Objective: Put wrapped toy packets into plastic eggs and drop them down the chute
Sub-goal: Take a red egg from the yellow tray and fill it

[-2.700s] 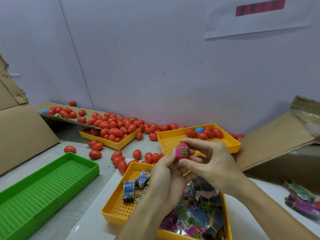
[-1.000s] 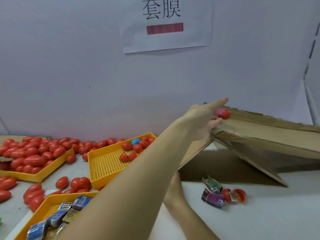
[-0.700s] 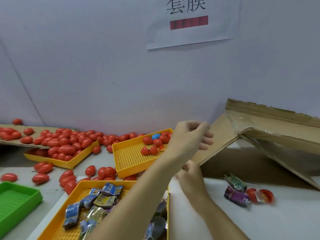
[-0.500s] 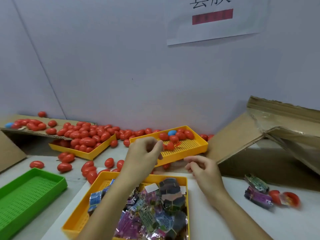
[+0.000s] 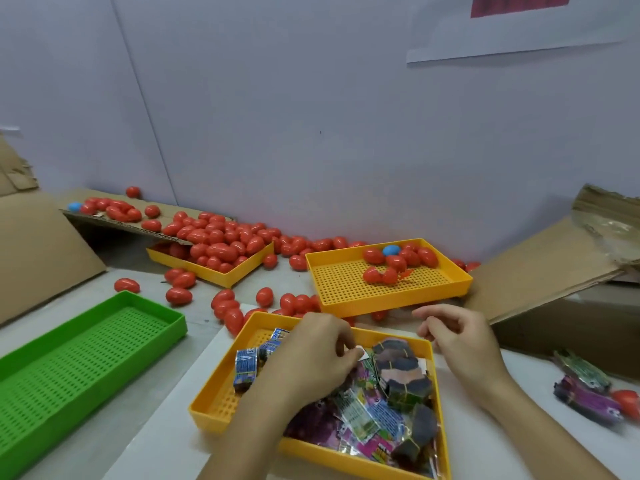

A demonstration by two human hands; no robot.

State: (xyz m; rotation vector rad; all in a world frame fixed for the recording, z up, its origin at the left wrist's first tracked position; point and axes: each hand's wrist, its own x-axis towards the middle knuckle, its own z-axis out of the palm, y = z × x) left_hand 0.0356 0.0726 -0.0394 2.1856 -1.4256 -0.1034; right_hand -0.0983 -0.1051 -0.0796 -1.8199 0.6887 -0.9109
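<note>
- The left hand (image 5: 311,358) reaches into the near yellow tray (image 5: 221,403), fingers curled down among the wrapped toy packets (image 5: 367,414); whether it grips one I cannot tell
- The right hand (image 5: 457,337) hovers over that tray's far right corner, fingers loosely curled, holding nothing
- Red plastic eggs (image 5: 398,263) lie in the far yellow tray (image 5: 363,299); the cardboard chute (image 5: 540,271) rises at the worktop's right edge

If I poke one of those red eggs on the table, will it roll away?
Probably. The red eggs are round and smooth, and many already lie scattered loose across the table, so one would likely wobble off in a curve. They look like hollow plastic, so probably light and easily knocked.
</note>
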